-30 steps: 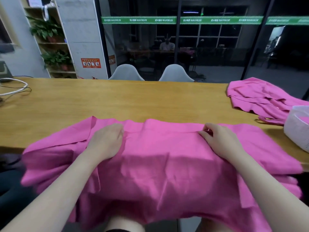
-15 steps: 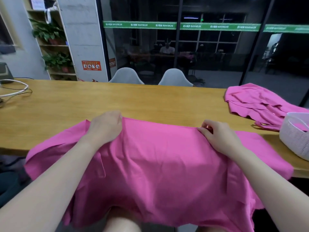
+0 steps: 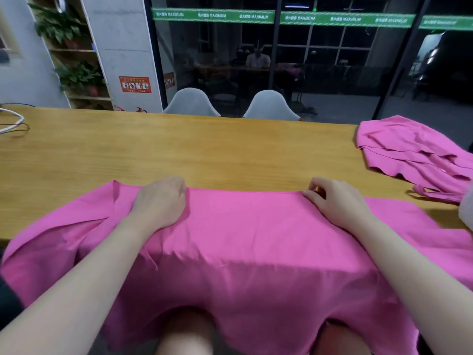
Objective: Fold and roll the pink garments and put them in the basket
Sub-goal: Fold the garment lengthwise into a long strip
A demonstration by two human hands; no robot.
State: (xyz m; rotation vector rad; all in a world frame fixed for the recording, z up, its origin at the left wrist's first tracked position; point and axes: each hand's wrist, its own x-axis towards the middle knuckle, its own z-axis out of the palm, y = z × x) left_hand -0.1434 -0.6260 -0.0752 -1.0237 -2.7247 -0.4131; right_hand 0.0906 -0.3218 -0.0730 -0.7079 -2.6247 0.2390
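A pink garment lies spread across the near edge of the wooden surface, its long axis running left to right, its lower part hanging off the edge over the person's lap. Its far edge is a straight fold line parallel to the surface's edge.

The left hand grips that far edge with fingers curled over the cloth; the right hand pinches the same edge between thumb and fingertips (both wrists rest on the fabric). The 2 hands are well apart along the fold.

At the far right, a second pink garment lies crumpled on the surface, and a sliver of the white basket shows at the right edge, just beside it. A white cable sits at the far left.

Beyond the surface stand 2 grey chairs. An orange sign hangs on the pillar, its writing too small to read. A green strip across the glass wall repeats "MAXIMUM". Potted plants fill a shelf at left.
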